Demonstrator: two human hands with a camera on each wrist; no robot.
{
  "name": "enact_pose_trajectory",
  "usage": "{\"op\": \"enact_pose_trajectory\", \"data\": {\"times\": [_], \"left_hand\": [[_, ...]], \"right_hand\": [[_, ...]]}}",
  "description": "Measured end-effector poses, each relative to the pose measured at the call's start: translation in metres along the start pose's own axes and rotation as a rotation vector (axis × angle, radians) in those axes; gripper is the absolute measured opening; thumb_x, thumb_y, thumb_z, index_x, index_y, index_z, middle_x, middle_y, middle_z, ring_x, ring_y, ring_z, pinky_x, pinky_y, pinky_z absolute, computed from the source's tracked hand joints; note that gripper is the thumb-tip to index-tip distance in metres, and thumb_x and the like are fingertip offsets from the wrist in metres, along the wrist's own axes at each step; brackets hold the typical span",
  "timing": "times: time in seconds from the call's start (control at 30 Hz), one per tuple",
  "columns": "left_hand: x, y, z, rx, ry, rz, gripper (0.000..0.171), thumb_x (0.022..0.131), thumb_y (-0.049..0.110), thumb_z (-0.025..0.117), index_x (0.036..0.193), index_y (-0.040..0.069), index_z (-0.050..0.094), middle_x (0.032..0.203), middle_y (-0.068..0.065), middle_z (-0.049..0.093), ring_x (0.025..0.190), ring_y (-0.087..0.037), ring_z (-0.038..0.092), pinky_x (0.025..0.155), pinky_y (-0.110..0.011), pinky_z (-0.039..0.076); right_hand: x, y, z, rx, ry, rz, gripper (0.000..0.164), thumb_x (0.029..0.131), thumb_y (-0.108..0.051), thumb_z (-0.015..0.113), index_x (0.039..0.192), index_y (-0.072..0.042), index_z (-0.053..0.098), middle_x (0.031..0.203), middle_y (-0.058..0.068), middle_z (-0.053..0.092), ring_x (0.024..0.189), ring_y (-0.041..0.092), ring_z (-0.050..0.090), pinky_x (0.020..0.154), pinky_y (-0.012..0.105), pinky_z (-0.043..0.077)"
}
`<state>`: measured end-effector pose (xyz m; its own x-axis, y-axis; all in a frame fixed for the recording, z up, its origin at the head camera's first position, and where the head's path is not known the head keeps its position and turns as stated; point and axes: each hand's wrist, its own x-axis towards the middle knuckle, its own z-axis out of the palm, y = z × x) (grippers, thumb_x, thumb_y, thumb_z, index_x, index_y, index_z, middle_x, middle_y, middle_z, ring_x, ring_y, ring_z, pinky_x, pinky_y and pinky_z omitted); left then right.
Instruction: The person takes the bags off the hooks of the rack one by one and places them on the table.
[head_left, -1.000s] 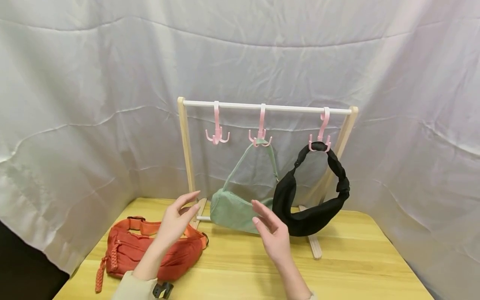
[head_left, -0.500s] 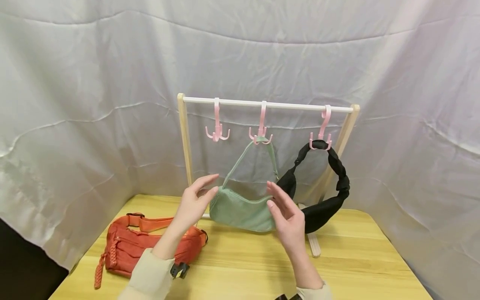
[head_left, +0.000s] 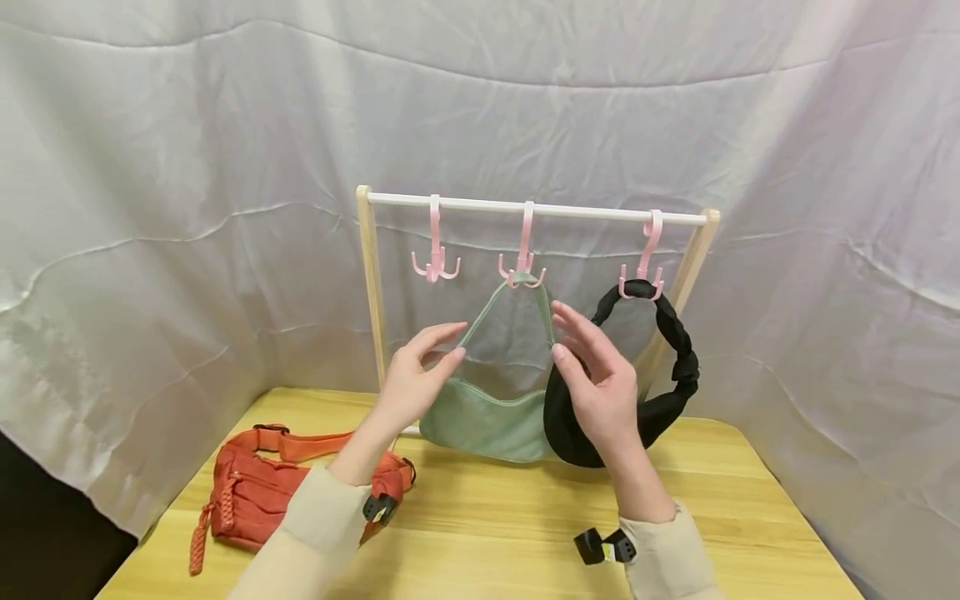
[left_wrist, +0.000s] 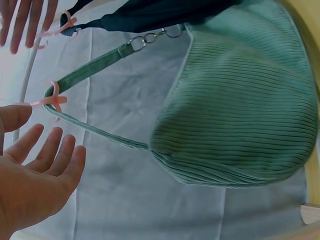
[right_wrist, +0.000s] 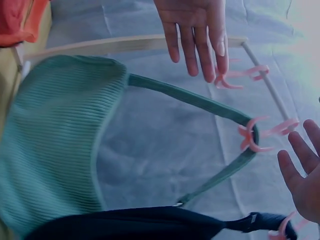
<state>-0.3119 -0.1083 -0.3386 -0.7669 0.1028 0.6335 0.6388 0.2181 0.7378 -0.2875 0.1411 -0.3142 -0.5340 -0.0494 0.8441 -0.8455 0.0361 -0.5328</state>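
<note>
A green ribbed shoulder bag (head_left: 487,421) hangs by its strap from the middle pink hook (head_left: 522,258). My left hand (head_left: 416,375) is just left of the strap, its fingers spread and nothing in them. On the other side, my right hand (head_left: 600,379) is held near the strap, fingers extended and empty, overlapping a black knotted bag (head_left: 663,417) in the head view. That black bag hangs from the right pink hook (head_left: 642,267). In the left wrist view, the green strap (left_wrist: 95,127) passes beyond the left fingertips, with a gap between.
A red-orange waist bag (head_left: 255,500) lies on the wooden table (head_left: 480,533) at left, partly behind the left forearm. The hooks hang from a white rail (head_left: 480,203) on a wooden-sided rack. The left pink hook (head_left: 435,258) bears no bag. A grey cloth backdrop (head_left: 225,167) surrounds the table.
Both hands have risen and moved right, from near the green bag's body up to either side of its strap. The bags hang and lie where they were.
</note>
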Motion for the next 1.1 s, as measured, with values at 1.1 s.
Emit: {"op": "enact_pose_trajectory", "data": {"times": [1.1], "left_hand": [[0.059,-0.001,0.023,-0.013,-0.013,0.058,0.038,0.101,0.006,0.067,0.139,0.002,0.065,0.138,-0.017,0.066,0.126,-0.038,0.062,0.104,-0.048,0.052]], "right_hand": [[0.133,0.0,0.0,-0.565,-0.191,-0.343,0.045,0.094,-0.009,0.071,0.139,-0.006,0.067,0.142,0.01,0.065,0.132,0.03,0.059,0.12,0.05,0.031]]}}
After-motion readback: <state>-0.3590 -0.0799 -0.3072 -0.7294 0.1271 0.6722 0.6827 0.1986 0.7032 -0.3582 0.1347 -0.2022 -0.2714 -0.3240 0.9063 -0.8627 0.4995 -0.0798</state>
